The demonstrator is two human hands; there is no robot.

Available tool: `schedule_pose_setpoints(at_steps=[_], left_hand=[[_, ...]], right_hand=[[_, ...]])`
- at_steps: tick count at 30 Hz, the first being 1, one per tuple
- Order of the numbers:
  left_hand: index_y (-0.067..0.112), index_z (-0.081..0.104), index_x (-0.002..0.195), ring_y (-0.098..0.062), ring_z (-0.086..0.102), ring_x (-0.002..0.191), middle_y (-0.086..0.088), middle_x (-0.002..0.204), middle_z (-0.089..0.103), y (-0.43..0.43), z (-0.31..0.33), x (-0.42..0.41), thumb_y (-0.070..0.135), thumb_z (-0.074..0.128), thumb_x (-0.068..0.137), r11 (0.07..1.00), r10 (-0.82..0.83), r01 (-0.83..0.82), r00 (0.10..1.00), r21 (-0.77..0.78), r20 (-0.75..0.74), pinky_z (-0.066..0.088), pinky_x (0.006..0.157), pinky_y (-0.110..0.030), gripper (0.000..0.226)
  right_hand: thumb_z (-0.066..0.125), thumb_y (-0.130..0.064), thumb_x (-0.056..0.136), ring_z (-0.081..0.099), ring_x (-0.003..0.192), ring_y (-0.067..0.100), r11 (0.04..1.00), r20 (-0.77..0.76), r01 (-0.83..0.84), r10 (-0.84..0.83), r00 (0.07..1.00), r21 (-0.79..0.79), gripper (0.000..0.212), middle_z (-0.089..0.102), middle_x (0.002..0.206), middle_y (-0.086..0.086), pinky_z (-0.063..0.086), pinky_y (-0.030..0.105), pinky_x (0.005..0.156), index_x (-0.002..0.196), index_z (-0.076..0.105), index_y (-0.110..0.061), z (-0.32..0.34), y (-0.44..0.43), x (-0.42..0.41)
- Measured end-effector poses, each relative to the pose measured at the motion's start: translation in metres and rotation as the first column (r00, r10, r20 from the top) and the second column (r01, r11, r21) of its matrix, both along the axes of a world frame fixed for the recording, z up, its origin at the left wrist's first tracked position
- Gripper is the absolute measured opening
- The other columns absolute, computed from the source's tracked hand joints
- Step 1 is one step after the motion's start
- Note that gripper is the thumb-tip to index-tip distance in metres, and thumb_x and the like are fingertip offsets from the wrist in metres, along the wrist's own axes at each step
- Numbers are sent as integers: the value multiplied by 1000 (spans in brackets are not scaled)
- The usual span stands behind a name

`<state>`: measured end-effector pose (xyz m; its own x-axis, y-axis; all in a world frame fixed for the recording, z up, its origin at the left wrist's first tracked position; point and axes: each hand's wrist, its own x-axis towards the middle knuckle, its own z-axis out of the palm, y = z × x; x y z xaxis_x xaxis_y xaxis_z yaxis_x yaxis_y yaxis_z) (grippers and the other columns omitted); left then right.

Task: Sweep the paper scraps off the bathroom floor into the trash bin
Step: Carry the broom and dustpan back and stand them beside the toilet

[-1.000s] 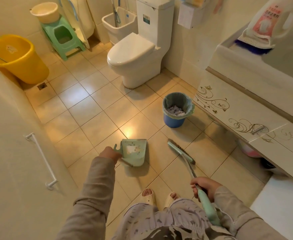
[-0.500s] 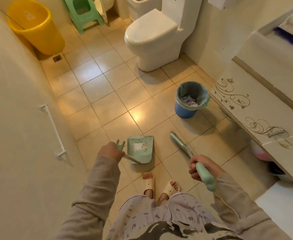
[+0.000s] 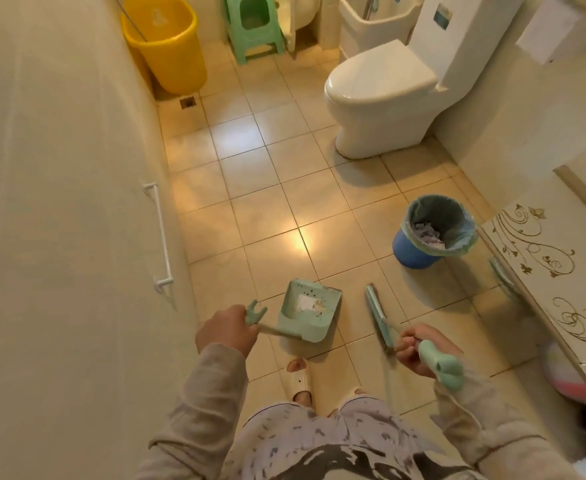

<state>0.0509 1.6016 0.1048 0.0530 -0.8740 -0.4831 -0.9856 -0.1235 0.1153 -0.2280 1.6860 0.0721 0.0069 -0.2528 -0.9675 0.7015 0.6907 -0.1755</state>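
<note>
My left hand (image 3: 224, 329) grips the handle of a pale green dustpan (image 3: 310, 315) that hangs just above the tiled floor in front of my feet. A white patch and small specks lie inside the pan. My right hand (image 3: 419, 348) is closed on the green handle of a broom (image 3: 376, 311), whose brush head points away from me to the right of the dustpan. The blue trash bin (image 3: 435, 233), lined with a grey bag, stands further right beside the cabinet, with crumpled paper inside it.
A white toilet (image 3: 381, 98) stands at the back right, a yellow bucket (image 3: 168, 46) and a green stool (image 3: 253, 26) at the back. A decorated cabinet (image 3: 554, 258) runs along the right. A wall with a white rail (image 3: 160, 237) closes the left side.
The view has shifted left and back, so the wall fills more of the left. Both hands have pulled the dustpan and broom nearer my feet; the broom handle is raised higher.
</note>
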Motion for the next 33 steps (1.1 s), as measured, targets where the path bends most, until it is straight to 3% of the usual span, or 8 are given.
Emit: schedule_pose_setpoints(at_steps=[7,12,16,21,24,30,33], left_hand=[[23,67,96,-23,53,74,-3,89,68,-13,-3,43,34,57,86,983,184,-185,981,-15,-63,36,62,-24,18],[19,66,100,-29,63,91,-8,97,70,-37,4,45,35,57,86,971,229,-235,967,-39,-109,39,66,-25,23],[15,67,99,-30,63,89,-11,94,70,-65,7,41,33,59,85,960,262,-273,955,-65,-136,40,65,-26,24],[15,68,97,-31,63,86,-12,92,70,-117,4,23,32,59,85,940,315,-329,939,-93,-139,39,64,-26,23],[14,68,97,-28,55,75,-12,88,68,-153,2,11,31,60,85,917,374,-388,918,-99,-133,38,63,-27,22],[15,68,94,-25,46,68,-2,70,50,-218,6,-6,32,60,85,867,477,-487,872,-108,-107,35,60,-26,21],[15,69,96,-26,47,68,-7,73,58,-242,7,-10,32,61,85,842,518,-528,848,-108,-111,36,60,-27,22]], right_hand=[[21,1,91,29,14,8,995,-10,-61,60,998,-79,26,30,24,-1,25,5,23,71,34,-8,15,-31,12],[22,-3,94,28,13,7,988,-23,-124,123,992,-90,37,30,23,-1,23,4,23,60,29,-15,18,-72,20],[22,-4,96,28,13,7,978,-35,-186,183,982,-98,39,29,22,-2,22,5,22,59,29,-15,18,-108,16],[23,-4,95,29,14,7,968,-26,-243,242,970,-61,38,30,23,-1,23,4,23,59,30,-14,6,-160,-7],[24,-2,93,29,14,7,955,-38,-296,295,955,-28,37,31,24,-1,24,3,25,59,31,-14,3,-193,-29],[24,-2,92,28,14,10,903,-12,-420,423,906,85,40,30,24,1,27,5,24,55,31,-14,1,-258,-64],[24,-1,91,30,15,10,883,-21,-460,463,886,91,34,31,24,1,28,7,24,61,32,-13,3,-300,-68]])
